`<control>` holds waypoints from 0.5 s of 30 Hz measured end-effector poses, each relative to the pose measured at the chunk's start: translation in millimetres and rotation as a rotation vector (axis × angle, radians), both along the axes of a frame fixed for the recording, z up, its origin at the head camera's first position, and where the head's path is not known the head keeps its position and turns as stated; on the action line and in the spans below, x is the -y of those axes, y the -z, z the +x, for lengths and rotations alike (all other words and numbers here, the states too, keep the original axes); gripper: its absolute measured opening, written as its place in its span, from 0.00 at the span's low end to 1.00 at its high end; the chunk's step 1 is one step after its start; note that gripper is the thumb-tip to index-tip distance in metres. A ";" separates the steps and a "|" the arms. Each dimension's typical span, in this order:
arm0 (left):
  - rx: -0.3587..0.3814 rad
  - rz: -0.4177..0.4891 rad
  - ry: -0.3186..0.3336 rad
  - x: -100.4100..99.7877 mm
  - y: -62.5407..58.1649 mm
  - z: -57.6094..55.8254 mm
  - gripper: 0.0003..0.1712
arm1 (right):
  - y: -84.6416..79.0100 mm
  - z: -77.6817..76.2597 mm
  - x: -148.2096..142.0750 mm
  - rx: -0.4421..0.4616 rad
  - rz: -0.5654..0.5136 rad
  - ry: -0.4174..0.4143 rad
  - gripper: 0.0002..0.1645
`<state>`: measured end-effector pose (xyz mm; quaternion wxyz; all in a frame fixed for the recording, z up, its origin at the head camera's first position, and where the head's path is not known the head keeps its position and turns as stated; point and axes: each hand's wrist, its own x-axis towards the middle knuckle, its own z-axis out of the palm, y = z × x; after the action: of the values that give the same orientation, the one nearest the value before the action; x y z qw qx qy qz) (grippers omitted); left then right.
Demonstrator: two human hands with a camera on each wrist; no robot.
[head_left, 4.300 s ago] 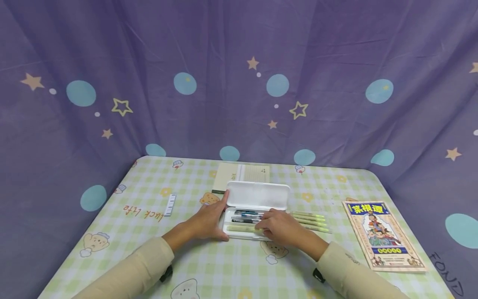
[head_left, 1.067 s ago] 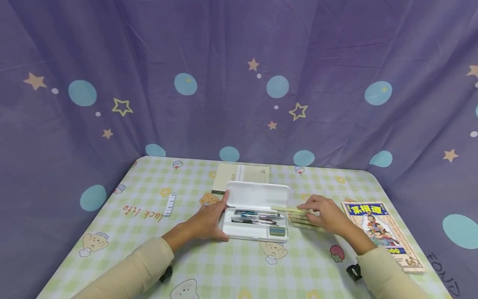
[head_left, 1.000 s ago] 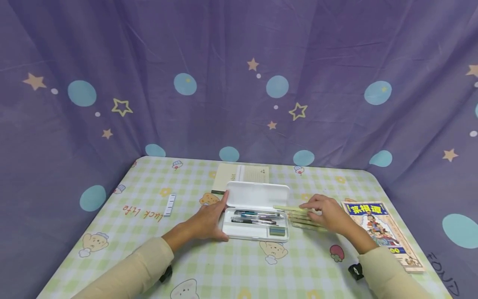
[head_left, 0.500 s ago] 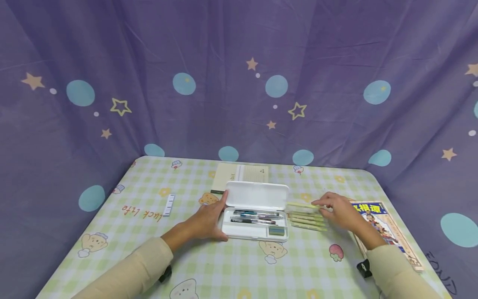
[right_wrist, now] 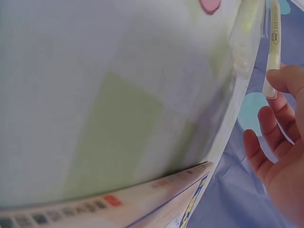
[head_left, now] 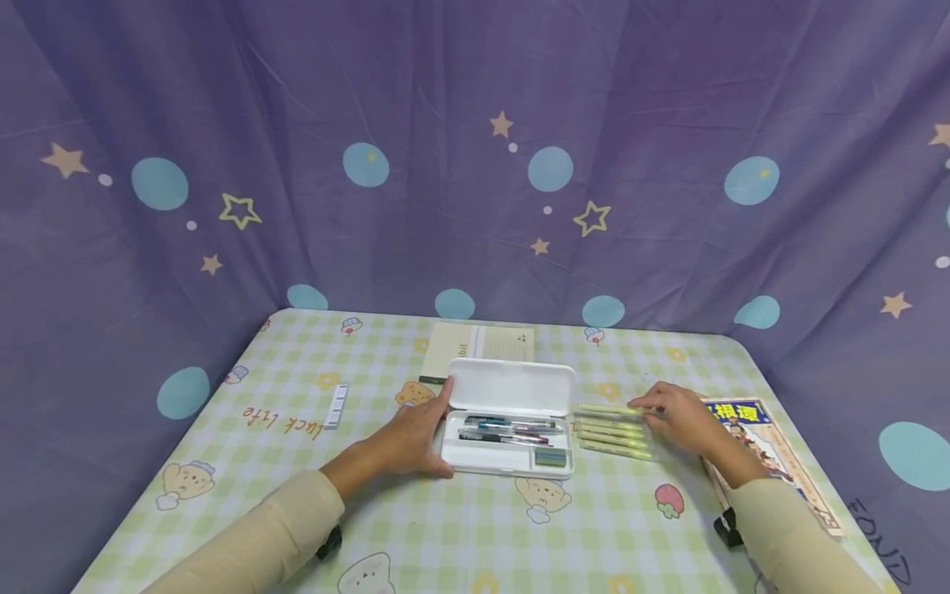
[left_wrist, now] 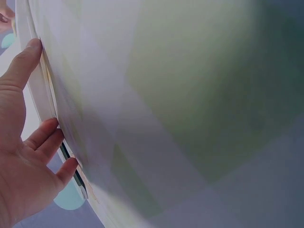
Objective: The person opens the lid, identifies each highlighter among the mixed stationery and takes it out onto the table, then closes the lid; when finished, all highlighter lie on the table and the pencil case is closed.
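Note:
My right hand (head_left: 679, 418) pinches the end of a pale yellow highlighter (right_wrist: 274, 42) between thumb and index finger; its other fingers are spread loosely. That highlighter lies level above the far side of a clear pack (head_left: 614, 450), which holds several similar highlighters. To the left, a white pencil case (head_left: 512, 388) stands with its lid raised back. Several pens (head_left: 505, 437) and a blue-green striped eraser (head_left: 550, 458) lie in it. My left hand (head_left: 411, 437) touches the case's left end, thumb at the near corner and fingers by the lid.
A beige notebook (head_left: 445, 345) lies behind the case. A small white and blue strip-shaped item (head_left: 336, 407) is at the left. A comic-covered book (head_left: 790, 466) lies at the right, partly under my right forearm. A purple curtain (head_left: 475, 99) hangs behind the checked table (head_left: 416, 536).
My right hand lifted the highlighter out of the pencil case's front compartment and moved right to the clear pack, shifting slightly further right lately. The left hand stayed at the case.

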<state>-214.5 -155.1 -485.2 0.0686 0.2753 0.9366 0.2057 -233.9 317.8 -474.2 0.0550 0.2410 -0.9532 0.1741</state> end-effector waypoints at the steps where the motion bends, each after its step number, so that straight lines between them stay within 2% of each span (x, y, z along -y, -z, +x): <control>1: 0.002 0.002 0.000 0.0 -0.5 0.1 0.88 | 1.0 -1.2 -0.4 0.001 0.007 -0.002 0.16; 8: 0.018 0.004 -0.004 -0.4 -1.9 1.0 0.87 | 7.3 -7.7 -2.0 0.032 0.024 -0.023 0.15; 15: 0.014 0.005 -0.001 0.3 -1.7 0.4 0.87 | 5.7 -8.2 -0.9 0.072 0.016 -0.024 0.16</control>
<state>-214.1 -155.4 -483.5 0.0744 0.2736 0.9356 0.2102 -242.0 318.7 -479.9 0.0167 0.2466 -0.9530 0.1755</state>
